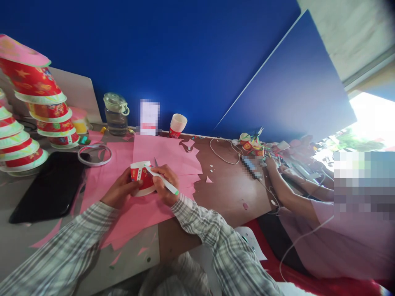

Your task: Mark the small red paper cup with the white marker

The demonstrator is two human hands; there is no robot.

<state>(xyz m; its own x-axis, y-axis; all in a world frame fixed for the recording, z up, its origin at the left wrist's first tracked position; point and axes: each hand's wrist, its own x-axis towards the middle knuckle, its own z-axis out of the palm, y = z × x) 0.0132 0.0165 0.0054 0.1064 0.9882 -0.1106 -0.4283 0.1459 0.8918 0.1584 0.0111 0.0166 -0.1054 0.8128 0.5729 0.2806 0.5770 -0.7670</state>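
Observation:
My left hand (121,189) grips a red paper cup (147,185) with a white rim, tilted above the pink paper (163,152). In my right hand (166,179) is a white marker (168,186) with a green end, its other end against the cup's side near the rim. A thin dark pointed tip (156,162) sticks up behind the right fingers; what it belongs to is hidden. Beneath both hands, the pink sheets have jagged cut edges.
Stacked red cups (54,111) stand at the left, near a black phone (46,187) and a tape roll (94,155). Behind are a water jug (116,115) and more cups (178,123). At right, a co-worker's arms (286,191) reach over a cluttered table beside a power strip (251,167).

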